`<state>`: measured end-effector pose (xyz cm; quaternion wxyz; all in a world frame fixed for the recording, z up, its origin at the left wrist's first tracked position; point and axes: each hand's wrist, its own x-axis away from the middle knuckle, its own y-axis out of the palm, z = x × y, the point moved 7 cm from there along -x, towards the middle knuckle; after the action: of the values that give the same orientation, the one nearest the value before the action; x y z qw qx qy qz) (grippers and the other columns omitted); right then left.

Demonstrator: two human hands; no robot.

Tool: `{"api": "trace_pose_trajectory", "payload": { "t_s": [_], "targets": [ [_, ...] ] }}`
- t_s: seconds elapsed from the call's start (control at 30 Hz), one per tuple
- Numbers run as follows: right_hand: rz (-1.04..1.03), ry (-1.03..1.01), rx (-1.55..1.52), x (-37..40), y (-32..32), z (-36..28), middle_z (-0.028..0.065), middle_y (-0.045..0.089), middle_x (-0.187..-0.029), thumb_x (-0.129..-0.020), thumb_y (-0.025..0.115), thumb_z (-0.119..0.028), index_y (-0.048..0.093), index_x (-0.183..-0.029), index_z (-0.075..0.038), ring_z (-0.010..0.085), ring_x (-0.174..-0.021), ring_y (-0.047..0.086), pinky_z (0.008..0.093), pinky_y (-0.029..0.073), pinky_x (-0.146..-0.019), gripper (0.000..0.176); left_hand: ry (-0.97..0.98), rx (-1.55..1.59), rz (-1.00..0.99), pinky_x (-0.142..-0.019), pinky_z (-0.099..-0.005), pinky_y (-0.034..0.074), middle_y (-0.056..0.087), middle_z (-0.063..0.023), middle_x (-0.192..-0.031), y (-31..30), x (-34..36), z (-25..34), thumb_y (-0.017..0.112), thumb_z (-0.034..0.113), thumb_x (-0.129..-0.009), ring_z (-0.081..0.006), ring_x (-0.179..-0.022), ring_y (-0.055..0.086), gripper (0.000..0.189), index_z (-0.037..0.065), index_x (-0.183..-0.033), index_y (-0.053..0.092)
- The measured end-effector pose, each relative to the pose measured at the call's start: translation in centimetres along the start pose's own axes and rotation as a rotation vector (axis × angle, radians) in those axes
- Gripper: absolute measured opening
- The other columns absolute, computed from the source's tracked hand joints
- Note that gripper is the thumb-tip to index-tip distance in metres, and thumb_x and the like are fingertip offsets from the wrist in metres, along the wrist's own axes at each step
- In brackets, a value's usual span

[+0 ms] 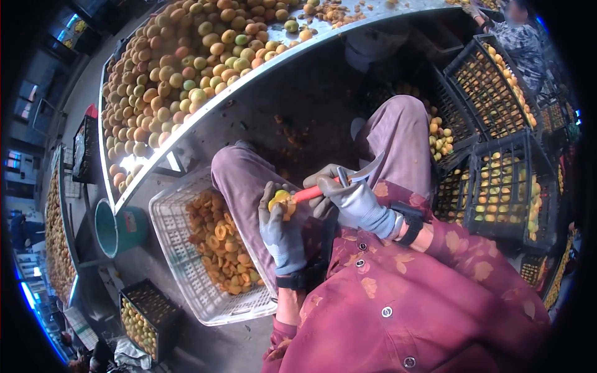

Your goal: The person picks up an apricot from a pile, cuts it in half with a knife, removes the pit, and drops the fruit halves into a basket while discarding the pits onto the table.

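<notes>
My left hand (279, 230), in a grey-and-white work glove, is closed around a yellow-orange apricot (283, 202) above my lap. The fruit looks cut, with orange flesh showing on its right side. My right hand (354, 199), gloved the same way, grips a red-handled knife (307, 194). The red end points left and meets the apricot or lies right beside it. A curved metal blade (372, 171) sticks out past my right hand, pointing up and to the right. Below my left hand stands a white plastic crate (177, 273) with cut apricot pieces (227, 248) inside.
A metal-edged table (211, 109) heaped with whole apricots (168, 74) runs across the front left. Black crates (497, 146) of fruit are stacked at right. A green bucket (127, 227) and another black crate (152, 304) stand at left. A co-worker (516, 43) is at the far right.
</notes>
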<state>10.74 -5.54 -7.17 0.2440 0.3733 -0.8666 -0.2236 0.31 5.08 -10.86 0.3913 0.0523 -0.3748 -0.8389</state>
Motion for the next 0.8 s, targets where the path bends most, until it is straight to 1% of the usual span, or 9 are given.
{"api": "trace_pose_trajectory", "payload": {
  "t_s": [0.07, 0.1, 0.13, 0.27, 0.3, 0.33, 0.5, 0.6, 0.8],
  "targets": [
    [-0.018, -0.153, 0.509, 0.6, 1.0, -1.7, 0.0044, 0.067, -0.087, -0.092, 0.061, -0.010, 0.061, -0.106, -0.005, 0.0142, -0.071, 0.068, 0.0217, 0.055, -0.063, 0.015, -0.018, 0.006, -0.040, -0.111, -0.0391, 0.036, 0.050, -0.0135, -0.132, 0.0, 0.0, -0.2, 0.046, 0.008, -0.097, -0.0252, -0.123, 0.049, 0.042, -0.001, -0.137, 0.043],
    [-0.113, -0.529, 0.906, 1.4, 2.8, -3.4, 0.0069, 0.068, -0.091, -0.090, 0.063, -0.011, 0.062, -0.105, -0.005, 0.0196, -0.075, 0.070, 0.0263, 0.055, -0.064, 0.016, -0.019, 0.004, -0.039, -0.111, -0.0391, 0.036, 0.050, -0.0135, -0.132, 0.1, -0.1, -0.3, 0.046, 0.008, -0.097, -0.0252, -0.123, 0.049, 0.042, -0.001, -0.137, 0.043],
    [-0.091, -0.671, 1.071, 2.1, 3.8, -3.9, 0.0089, 0.067, -0.099, -0.088, 0.064, -0.010, 0.062, -0.104, -0.006, 0.0238, -0.080, 0.070, 0.0302, 0.055, -0.066, 0.017, -0.003, 0.013, -0.046, -0.110, -0.0383, 0.036, 0.050, -0.0133, -0.132, 0.2, -0.1, -0.4, 0.048, 0.009, -0.097, -0.0248, -0.123, 0.049, 0.043, -0.001, -0.138, 0.042],
    [0.000, -0.256, 0.557, 0.3, 1.3, -1.8, 0.0064, 0.066, -0.089, -0.088, 0.064, -0.012, 0.062, -0.101, -0.003, 0.0171, -0.076, 0.069, 0.0265, 0.056, -0.063, 0.016, -0.015, -0.001, -0.032, -0.108, -0.0361, 0.039, 0.051, -0.0127, -0.131, -0.1, -0.1, -0.5, 0.053, 0.014, -0.096, -0.0232, -0.124, 0.048, 0.047, -0.002, -0.139, 0.041],
    [-0.020, -0.077, 0.308, -0.4, 0.9, -1.4, 0.0109, 0.066, -0.093, -0.097, 0.055, -0.016, 0.061, -0.108, 0.001, 0.0122, -0.074, 0.067, 0.0254, 0.058, -0.062, 0.022, -0.017, -0.004, -0.032, -0.108, -0.0361, 0.039, 0.051, -0.0127, -0.131, -0.2, 0.0, -0.4, 0.053, 0.014, -0.096, -0.0232, -0.124, 0.048, 0.047, -0.002, -0.139, 0.041],
    [0.031, 0.053, 0.178, -0.4, 0.5, -1.4, 0.0122, 0.065, -0.091, -0.099, 0.052, -0.018, 0.059, -0.105, 0.004, 0.0110, -0.070, 0.064, 0.0238, 0.056, -0.060, 0.024, -0.020, -0.041, -0.025, -0.107, -0.0357, 0.040, 0.051, -0.0126, -0.132, -0.1, 0.1, -0.1, 0.054, 0.015, -0.095, -0.0230, -0.124, 0.049, 0.048, -0.002, -0.139, 0.042],
    [0.048, 0.281, -0.083, -2.3, -1.8, 1.5, 0.0049, 0.053, -0.077, -0.097, 0.053, -0.019, 0.057, -0.104, 0.005, 0.0068, -0.059, 0.046, 0.0191, 0.042, -0.052, 0.026, -0.027, -0.106, -0.036, -0.105, -0.0351, 0.042, 0.052, -0.0134, -0.131, -0.1, 0.2, 0.7, 0.055, 0.015, -0.094, -0.0228, -0.122, 0.051, 0.049, -0.002, -0.138, 0.043],
    [0.085, 0.293, -0.095, -1.8, -2.1, 1.5, 0.0022, 0.049, -0.074, -0.097, 0.053, -0.023, 0.056, -0.106, 0.005, 0.0053, -0.058, 0.043, 0.0203, 0.039, -0.050, 0.029, -0.034, -0.128, -0.032, -0.105, -0.0343, 0.042, 0.054, -0.0143, -0.130, -0.4, 0.1, 0.6, 0.056, 0.015, -0.093, -0.0223, -0.120, 0.053, 0.050, -0.004, -0.138, 0.044],
    [0.113, 0.255, -0.013, -1.4, -2.9, 1.6, 0.0052, 0.056, -0.075, -0.099, 0.048, -0.032, 0.058, -0.107, 0.003, 0.0081, -0.058, 0.052, 0.0202, 0.045, -0.052, 0.038, -0.065, -0.105, -0.053, -0.105, -0.0326, 0.041, 0.054, -0.0148, -0.130, 0.3, 0.2, 0.9, 0.056, 0.014, -0.093, -0.0208, -0.119, 0.054, 0.051, -0.006, -0.138, 0.043]
  ]
}}
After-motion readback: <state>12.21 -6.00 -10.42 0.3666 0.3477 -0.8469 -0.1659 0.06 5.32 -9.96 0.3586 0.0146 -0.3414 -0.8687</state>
